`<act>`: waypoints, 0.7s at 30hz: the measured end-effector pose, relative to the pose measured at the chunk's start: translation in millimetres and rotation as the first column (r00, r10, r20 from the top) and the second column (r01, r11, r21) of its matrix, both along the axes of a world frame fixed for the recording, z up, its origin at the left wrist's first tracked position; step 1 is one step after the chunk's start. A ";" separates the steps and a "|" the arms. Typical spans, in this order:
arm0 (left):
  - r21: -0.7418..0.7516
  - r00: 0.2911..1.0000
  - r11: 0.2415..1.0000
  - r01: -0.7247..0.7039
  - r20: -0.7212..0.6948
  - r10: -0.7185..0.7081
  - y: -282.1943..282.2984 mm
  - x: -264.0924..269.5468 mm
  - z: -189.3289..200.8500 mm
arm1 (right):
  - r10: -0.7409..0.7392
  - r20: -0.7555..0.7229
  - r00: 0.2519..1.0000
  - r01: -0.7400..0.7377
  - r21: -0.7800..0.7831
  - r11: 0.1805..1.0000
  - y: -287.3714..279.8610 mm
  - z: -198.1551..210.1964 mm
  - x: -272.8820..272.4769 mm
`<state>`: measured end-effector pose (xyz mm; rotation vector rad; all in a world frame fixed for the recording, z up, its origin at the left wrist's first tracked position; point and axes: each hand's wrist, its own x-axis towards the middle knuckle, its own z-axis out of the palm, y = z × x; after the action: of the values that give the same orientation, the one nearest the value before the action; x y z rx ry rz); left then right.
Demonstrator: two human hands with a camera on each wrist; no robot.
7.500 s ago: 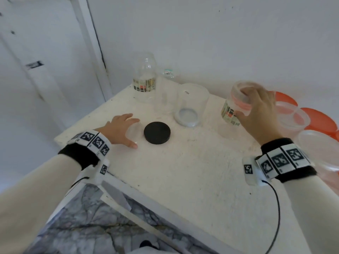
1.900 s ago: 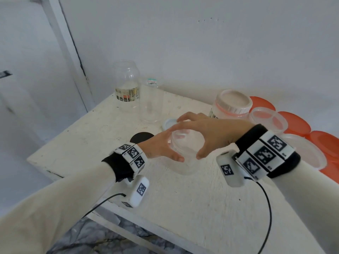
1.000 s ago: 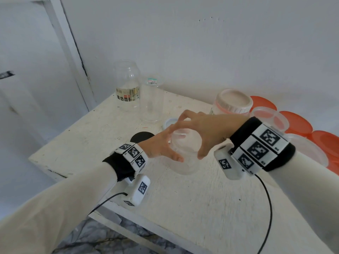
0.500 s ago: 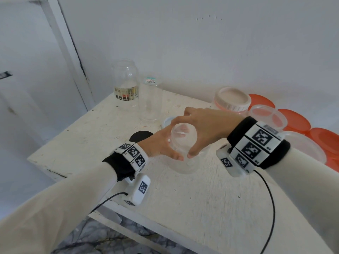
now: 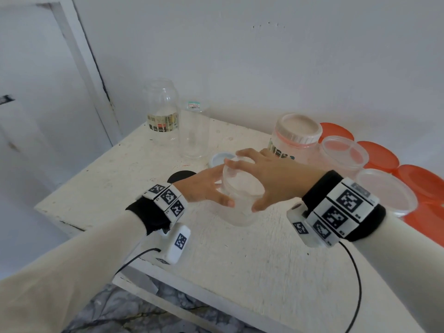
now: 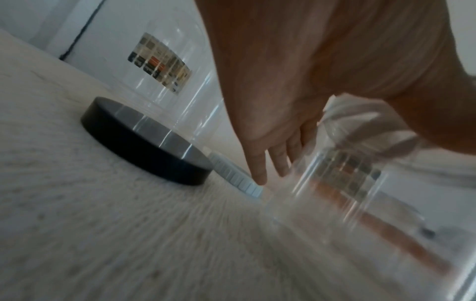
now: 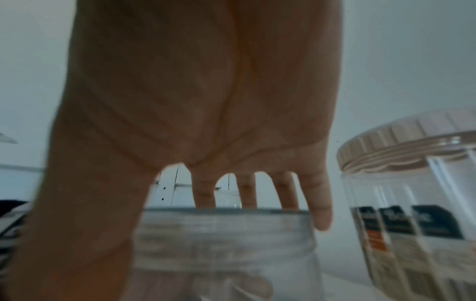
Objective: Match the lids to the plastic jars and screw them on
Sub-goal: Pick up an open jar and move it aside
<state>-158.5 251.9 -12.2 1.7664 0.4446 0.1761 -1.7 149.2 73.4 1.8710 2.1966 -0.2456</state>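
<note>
Your left hand grips the side of the clear jar on the white table, while your right hand has fingers curled round its clear lid. Black lid sits just behind.

A white, scuffed wooden bench is standing against a plain white wall. At the left a white door frame is running upward, a dark crack trailing along its edge. Grey marbled floor is showing below the bench's front edge. Soft, even light is filling the room.
</note>
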 end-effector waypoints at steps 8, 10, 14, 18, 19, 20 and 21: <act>-0.094 0.960 0.979 -0.183 0.200 0.198 -10.3 11.1 6.4 | -0.018 -0.104 0.994 0.040 0.217 0.975 -35.7 -15.9 12.2; -0.090 0.963 0.982 -0.166 0.199 0.181 -16.2 18.1 4.6 | -0.052 -0.189 0.981 0.100 0.248 0.964 -46.9 -24.2 20.2; 0.025 0.971 0.985 -0.169 0.175 0.162 -28.9 37.5 3.7 | -0.068 -0.317 0.946 0.177 0.329 0.928 -67.4 -38.2 36.9; 0.191 0.971 0.963 -0.189 0.185 0.153 -39.3 58.2 2.1 | -0.146 -0.355 0.923 0.273 0.341 0.899 -83.5 -39.1 51.5; 0.206 0.970 0.959 -0.193 0.185 0.156 -42.0 63.4 2.5 | -0.172 -0.357 0.918 0.301 0.346 0.889 -86.7 -39.4 54.2; 0.205 0.968 0.957 -0.204 0.189 0.166 -44.9 68.7 3.0 | -0.201 -0.353 0.914 0.327 0.348 0.879 -89.7 -39.6 56.4; 0.182 0.963 0.959 -0.218 0.196 0.182 -48.1 73.9 3.0 | -0.227 -0.348 0.910 0.350 0.350 0.869 -92.3 -40.2 58.4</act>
<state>-84.6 203.8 -9.2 1.8828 0.4899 0.5363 56.7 56.9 33.1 2.5556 2.2754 -0.1351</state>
